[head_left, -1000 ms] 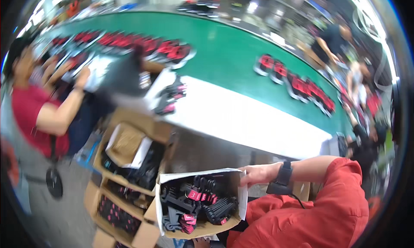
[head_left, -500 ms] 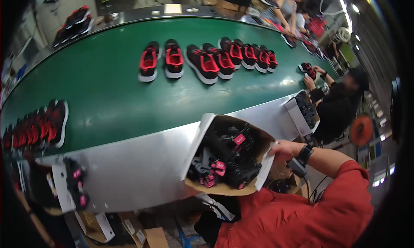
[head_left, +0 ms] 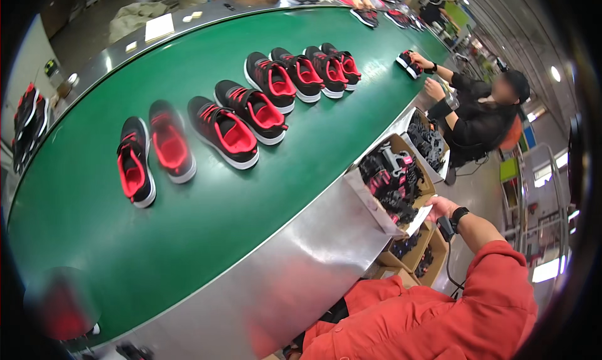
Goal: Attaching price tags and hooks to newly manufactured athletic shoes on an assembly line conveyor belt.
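Observation:
My right hand (head_left: 443, 208) is closed on the near right edge of a cardboard box (head_left: 369, 203) with white outer walls. The box rests on the metal ledge beside the belt. Inside it lies a heap of small black plastic hangers (head_left: 395, 183), some with pink tags, and a grey one on top. My left hand is out of view. Along the green belt stand several black and red shoes with white soles, the nearest pair (head_left: 170, 142) at the left, one of them blurred.
Behind the box stands another box (head_left: 427, 140) of black pieces, beside a seated co-worker (head_left: 483, 112) handling a shoe. Open cartons (head_left: 417, 253) sit below the ledge. Another person's hands (head_left: 360, 1) work across the belt (head_left: 263, 191). A blurred dark-red shape (head_left: 63, 303) is at lower left.
The view has swung to the right. The box, held up tilted before, now sits farther off on the ledge beside the other box, my right hand still on its edge.

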{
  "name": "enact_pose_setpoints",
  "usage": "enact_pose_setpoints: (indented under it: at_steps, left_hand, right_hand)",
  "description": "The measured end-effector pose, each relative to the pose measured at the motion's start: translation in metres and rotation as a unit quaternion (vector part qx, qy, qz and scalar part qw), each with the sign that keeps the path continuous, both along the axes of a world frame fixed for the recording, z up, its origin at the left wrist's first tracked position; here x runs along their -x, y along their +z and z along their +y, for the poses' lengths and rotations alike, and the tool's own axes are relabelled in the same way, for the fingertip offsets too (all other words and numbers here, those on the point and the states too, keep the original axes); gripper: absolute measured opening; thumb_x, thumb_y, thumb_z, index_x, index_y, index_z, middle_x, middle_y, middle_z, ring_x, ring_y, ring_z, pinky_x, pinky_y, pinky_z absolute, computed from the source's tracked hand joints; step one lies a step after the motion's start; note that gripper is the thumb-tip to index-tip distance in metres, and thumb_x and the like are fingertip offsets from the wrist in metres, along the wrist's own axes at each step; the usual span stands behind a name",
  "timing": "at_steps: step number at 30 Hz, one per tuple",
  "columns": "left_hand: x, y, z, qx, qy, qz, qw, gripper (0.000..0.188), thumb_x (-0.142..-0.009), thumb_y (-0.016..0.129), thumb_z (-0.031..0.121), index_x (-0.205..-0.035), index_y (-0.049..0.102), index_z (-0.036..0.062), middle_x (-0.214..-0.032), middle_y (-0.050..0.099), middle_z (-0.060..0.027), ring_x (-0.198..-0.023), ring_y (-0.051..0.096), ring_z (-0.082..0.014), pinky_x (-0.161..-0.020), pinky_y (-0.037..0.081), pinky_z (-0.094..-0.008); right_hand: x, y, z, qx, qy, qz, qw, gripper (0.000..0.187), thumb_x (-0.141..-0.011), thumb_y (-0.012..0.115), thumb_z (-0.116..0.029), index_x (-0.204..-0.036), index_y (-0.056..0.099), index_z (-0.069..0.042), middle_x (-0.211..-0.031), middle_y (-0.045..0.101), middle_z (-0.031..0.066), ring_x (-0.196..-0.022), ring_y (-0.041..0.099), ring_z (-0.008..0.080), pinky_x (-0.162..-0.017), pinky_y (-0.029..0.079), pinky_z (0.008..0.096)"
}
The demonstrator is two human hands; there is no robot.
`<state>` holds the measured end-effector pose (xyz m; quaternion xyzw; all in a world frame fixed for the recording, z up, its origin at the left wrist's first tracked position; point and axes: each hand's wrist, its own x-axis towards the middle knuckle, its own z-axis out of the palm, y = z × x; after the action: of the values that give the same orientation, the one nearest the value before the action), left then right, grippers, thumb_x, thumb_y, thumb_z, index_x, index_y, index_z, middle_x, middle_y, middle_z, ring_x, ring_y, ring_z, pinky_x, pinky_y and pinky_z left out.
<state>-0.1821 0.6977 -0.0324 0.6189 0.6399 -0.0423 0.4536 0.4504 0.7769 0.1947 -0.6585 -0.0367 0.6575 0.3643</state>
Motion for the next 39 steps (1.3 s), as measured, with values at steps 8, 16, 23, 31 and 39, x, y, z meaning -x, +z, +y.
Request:
enact_pose_setpoints:
  at_steps: [8, 16, 23, 31, 39]
  left_hand:
    - [0.003, -0.005, 0.063, -0.003, -0.005, -0.015, 1.0, 0.029, -0.093, 0.06, 0.021, -0.12, 0.062, 0.0103, -0.116, 0.064, -0.0068, -0.108, 0.058, -0.0196, -0.098, 0.042, -0.046]
    - [-0.003, -0.002, 0.094, 0.018, 0.015, -0.01, 1.0, 0.027, -0.093, 0.059, 0.02, -0.119, 0.063, 0.0096, -0.114, 0.065, -0.0068, -0.106, 0.059, -0.0192, -0.096, 0.044, -0.0443]
    - [-0.012, 0.005, 0.111, 0.015, 0.02, -0.011, 1.0, 0.026, -0.094, 0.059, 0.019, -0.117, 0.063, 0.0089, -0.112, 0.065, -0.0068, -0.103, 0.06, -0.0188, -0.095, 0.045, -0.0428]
    - [-0.008, 0.01, 0.117, -0.017, 0.016, -0.022, 0.999, 0.025, -0.094, 0.059, 0.017, -0.116, 0.064, 0.0082, -0.11, 0.066, -0.0069, -0.101, 0.061, -0.0184, -0.093, 0.046, -0.0411]
    - [0.0, 0.035, 0.078, -0.049, 0.003, -0.067, 0.997, 0.023, -0.094, 0.059, 0.016, -0.115, 0.064, 0.0075, -0.108, 0.067, -0.0069, -0.099, 0.061, -0.0179, -0.092, 0.047, -0.0395]
  right_hand:
    - [-0.004, -0.027, -0.008, -0.006, -0.117, -0.059, 0.991, 0.029, -0.089, 0.047, -0.014, -0.11, 0.051, 0.006, -0.105, 0.066, 0.0224, -0.098, 0.066, 0.0362, -0.093, 0.053, 0.049]
    - [-0.028, -0.021, 0.005, 0.049, -0.088, -0.113, 0.988, 0.028, -0.083, 0.052, -0.012, -0.108, 0.052, 0.0, -0.097, 0.067, 0.0184, -0.089, 0.067, 0.0369, -0.089, 0.052, 0.0543]
    - [-0.055, -0.028, 0.0, 0.021, -0.125, -0.087, 0.988, 0.032, -0.081, 0.054, -0.008, -0.112, 0.053, -0.001, -0.096, 0.067, 0.0167, -0.088, 0.067, 0.0341, -0.087, 0.054, 0.0521]
    - [-0.036, -0.029, 0.007, -0.031, -0.104, -0.125, 0.986, 0.033, -0.08, 0.056, -0.015, -0.11, 0.054, -0.002, -0.097, 0.067, 0.0161, -0.087, 0.067, 0.032, -0.084, 0.054, 0.0505]
    - [-0.046, -0.063, 0.02, -0.086, -0.087, -0.223, 0.967, 0.029, -0.082, 0.055, -0.032, -0.1, 0.051, -0.009, -0.083, 0.063, 0.0112, -0.076, 0.066, 0.0285, -0.077, 0.056, 0.0487]
